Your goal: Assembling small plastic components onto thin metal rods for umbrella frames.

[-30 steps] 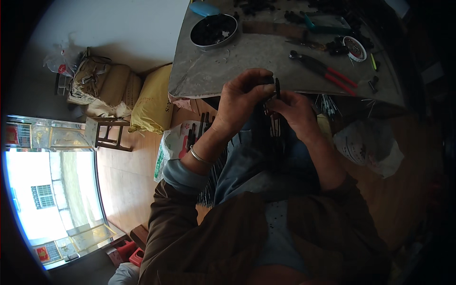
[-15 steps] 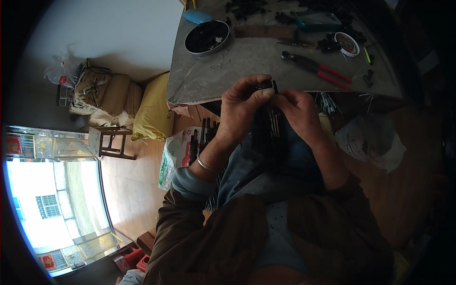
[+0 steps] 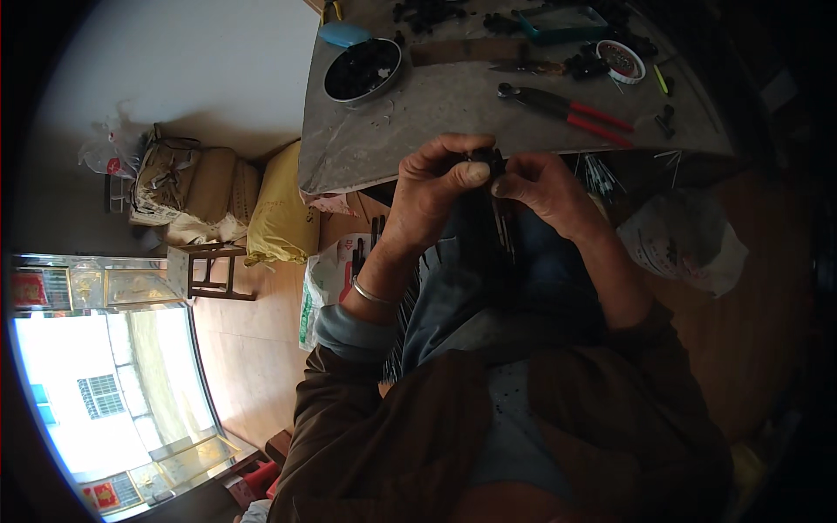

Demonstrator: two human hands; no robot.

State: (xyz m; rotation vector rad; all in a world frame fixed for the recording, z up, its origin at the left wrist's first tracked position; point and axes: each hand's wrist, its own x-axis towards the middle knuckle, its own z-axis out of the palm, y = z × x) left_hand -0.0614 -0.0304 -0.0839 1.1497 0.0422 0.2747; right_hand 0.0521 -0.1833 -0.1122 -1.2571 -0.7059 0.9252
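Note:
My left hand (image 3: pixel 436 187) and my right hand (image 3: pixel 545 187) meet just below the near edge of a grey worktable (image 3: pixel 436 113). Both pinch a small black part (image 3: pixel 486 159) between thumbs and fingertips. A bundle of thin dark rods (image 3: pixel 501 228) hangs down from the part over my lap. A metal bangle sits on my left wrist.
On the table lie red-handled pliers (image 3: pixel 567 106), a round metal bowl of black pieces (image 3: pixel 362 70), a small white dish (image 3: pixel 621 59), a teal tray (image 3: pixel 558 22) and a blue object (image 3: pixel 344 33). Filled sacks (image 3: pixel 279 205), a wooden stool (image 3: pixel 209 270) and a white plastic bag (image 3: pixel 684 240) stand on the floor.
Both hands stay together on the small black part, fingers shifting slightly. The view has tilted, so the table and hands sit a little differently in the picture.

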